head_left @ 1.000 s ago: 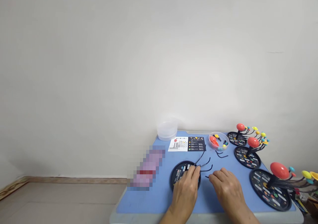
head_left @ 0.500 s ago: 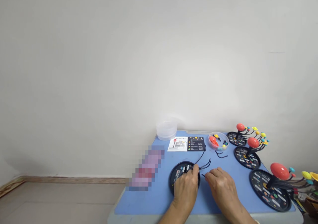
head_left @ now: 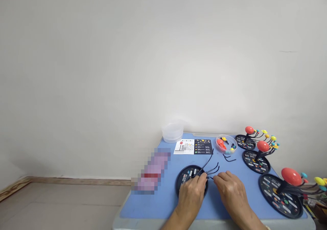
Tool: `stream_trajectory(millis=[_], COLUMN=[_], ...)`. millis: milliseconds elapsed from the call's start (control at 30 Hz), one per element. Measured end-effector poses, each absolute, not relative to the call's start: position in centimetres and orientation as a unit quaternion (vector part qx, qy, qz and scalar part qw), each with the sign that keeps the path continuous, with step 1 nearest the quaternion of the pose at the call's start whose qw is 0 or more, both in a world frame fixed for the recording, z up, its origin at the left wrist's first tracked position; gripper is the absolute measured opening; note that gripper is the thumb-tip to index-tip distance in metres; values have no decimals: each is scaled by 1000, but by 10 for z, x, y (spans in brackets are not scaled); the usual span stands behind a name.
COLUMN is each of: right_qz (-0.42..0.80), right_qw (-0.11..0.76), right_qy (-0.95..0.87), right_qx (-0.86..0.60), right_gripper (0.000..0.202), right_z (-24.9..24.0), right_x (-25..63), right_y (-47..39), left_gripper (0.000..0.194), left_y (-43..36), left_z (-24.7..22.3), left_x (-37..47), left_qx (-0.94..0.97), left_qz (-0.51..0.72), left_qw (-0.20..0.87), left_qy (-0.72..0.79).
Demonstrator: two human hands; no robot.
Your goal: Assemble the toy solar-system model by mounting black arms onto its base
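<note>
My left hand (head_left: 191, 193) is closed over the middle of a black round planet-model base (head_left: 183, 178), which carries printed labels and coloured dots. Several thin, curved black rods (head_left: 209, 158) fan out to the right from beneath its fingers. The hand mostly hides the central post. To the right, my right hand (head_left: 230, 190) pinches a small black rod (head_left: 211, 178), whose tip reaches close to my left fingertips. Whether the tip touches the post is hidden. Loose bent black rods (head_left: 229, 159) lie on the blue tabletop (head_left: 158, 202) beyond my right hand.
Three assembled planet models stand along the right: a near one (head_left: 281, 196), a middle one (head_left: 256, 161) and a far one (head_left: 245, 142). A clear dish (head_left: 226, 144) holds coloured parts. An instruction sheet (head_left: 193, 147), stacked clear tubs (head_left: 173, 132) and a blurred pink item (head_left: 153, 172) are behind and left.
My right hand has brought the small rod's tip closer to my left fingertips. My left hand stays on the base. The whole view has shifted slightly.
</note>
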State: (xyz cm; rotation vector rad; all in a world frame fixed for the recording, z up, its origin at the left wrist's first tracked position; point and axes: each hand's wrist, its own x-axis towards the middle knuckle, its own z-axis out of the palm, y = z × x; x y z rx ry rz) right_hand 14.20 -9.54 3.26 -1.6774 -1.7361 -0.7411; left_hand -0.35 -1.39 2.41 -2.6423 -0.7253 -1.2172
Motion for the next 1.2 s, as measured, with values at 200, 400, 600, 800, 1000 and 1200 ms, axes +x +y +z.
stream_trajectory(millis=[200, 400, 600, 800, 1000, 1200], right_qz=[-287, -298, -315, -327, -335, -350], right_qw=[296, 277, 258, 228, 198, 209], right_qy=[-655, -657, -657, -654, -662, -658], right_qx=[-634, -635, -634, -643, -641, -634], right_gripper=[39, 33, 33, 29, 31, 37], right_z=[33, 29, 32, 28, 25, 26], right_x=[142, 141, 140, 140, 142, 138], right_y=[-99, -96, -98, -99, -97, -95], left_gripper=[25, 27, 27, 27, 29, 31], left_y=[-14, -12, -13, -14, -13, -13], left_z=[22, 22, 22, 22, 21, 20], left_x=[-2, -3, -2, -2, -2, -2], left_qx=[-879, -880, -880, -881, -879, -875], left_qz=[-407, -404, -405, -399, -405, -416], left_qw=[69, 73, 65, 66, 71, 84], left_qy=[-239, -239, -240, -245, -242, -233])
